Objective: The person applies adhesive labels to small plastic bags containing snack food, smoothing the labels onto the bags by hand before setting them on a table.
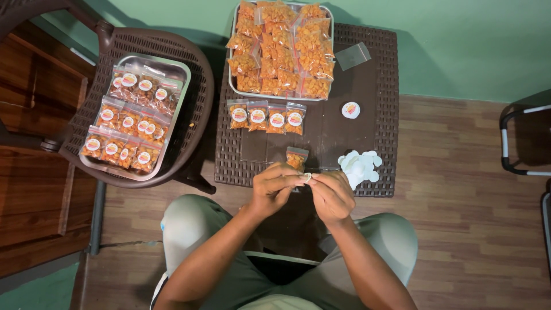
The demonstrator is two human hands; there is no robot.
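While a white tray (232, 86) at the far side of the dark wicker table (373, 69) holds a heap of clear packets of orange snacks (284, 46), a person seated at the near edge works a small round white sticker (308, 177) between both hands. The left hand (275, 188) and right hand (332, 196) meet just above the table's near rim, fingertips closed together and pinching the sticker between them, forearms angled in from the lap. Just beyond the fingers lies one unlabelled snack packet (297, 158). Farther off, a row of four labelled packets (267, 117) sits below the tray. To the right lie a pile of white round backings (359, 165), a single round label (350, 109) and an empty clear bag (353, 55). On the chair (198, 74) at left, a metal tray (178, 69) holds rows of labelled packets (129, 123).
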